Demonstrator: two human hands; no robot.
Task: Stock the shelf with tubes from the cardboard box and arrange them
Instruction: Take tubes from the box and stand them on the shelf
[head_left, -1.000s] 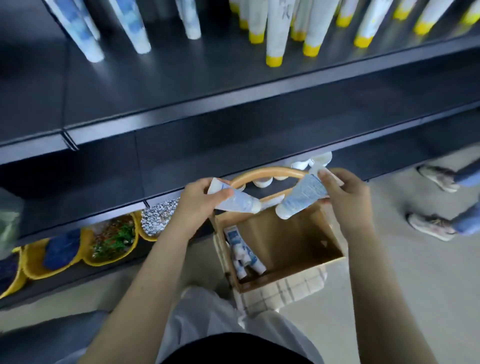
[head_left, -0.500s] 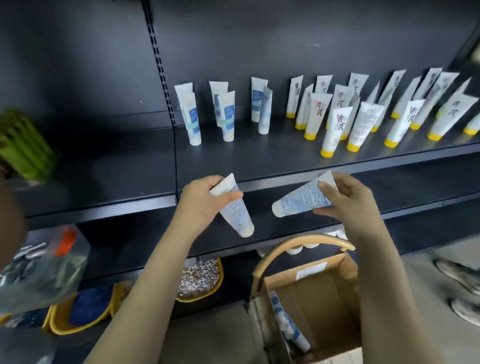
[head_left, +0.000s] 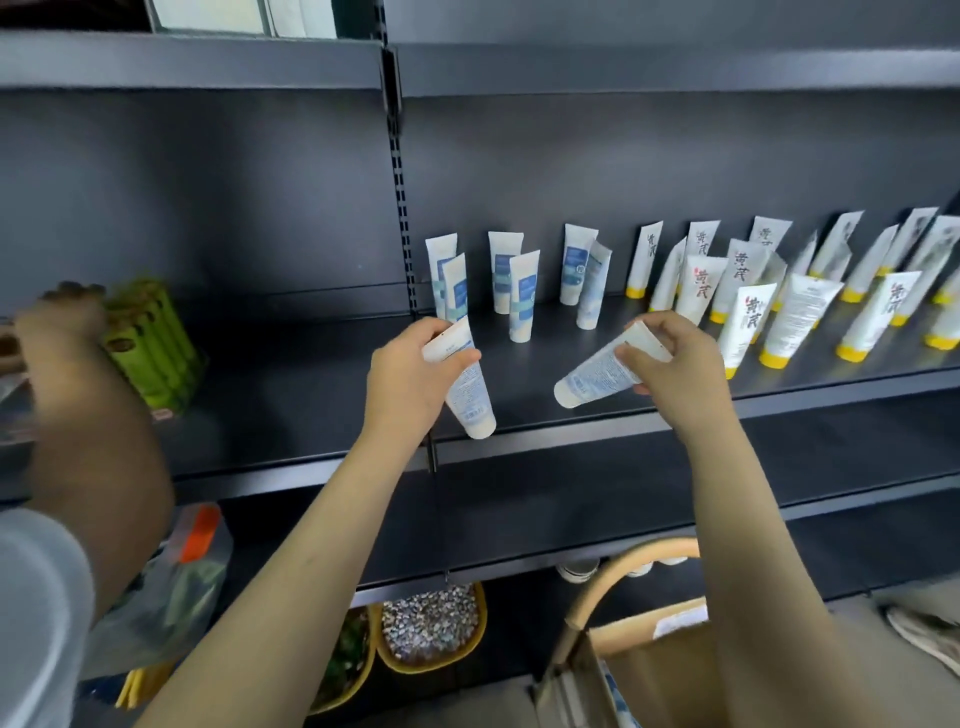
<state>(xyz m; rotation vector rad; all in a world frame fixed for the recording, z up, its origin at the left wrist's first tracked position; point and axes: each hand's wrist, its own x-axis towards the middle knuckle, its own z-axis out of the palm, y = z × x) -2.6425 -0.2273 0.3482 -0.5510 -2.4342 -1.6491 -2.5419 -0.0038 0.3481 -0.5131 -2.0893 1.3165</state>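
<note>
My left hand (head_left: 410, 374) grips a white and blue tube (head_left: 470, 397) by its flat end, cap pointing down, just above the front of the dark shelf (head_left: 519, 364). My right hand (head_left: 670, 358) pinches a second white and blue tube (head_left: 597, 374), which is tilted with its cap down to the left. Several matching blue tubes (head_left: 522, 296) stand upright at the back of the shelf. To their right stand several white tubes with yellow caps (head_left: 795, 317). The cardboard box (head_left: 649, 670) sits at the bottom right, partly hidden by my right forearm.
Another person's arm (head_left: 88, 395) reaches onto the left shelf bay beside a green pack (head_left: 156, 343). A curved wooden handle (head_left: 618, 577) arches over the box. Yellow bowls (head_left: 431, 629) sit on the bottom shelf. An upright slotted post (head_left: 400, 208) divides the shelf bays.
Both hands have risen from the box up to shelf level with a tube each. The view has tilted upward. Another person's arm has come in at the left.
</note>
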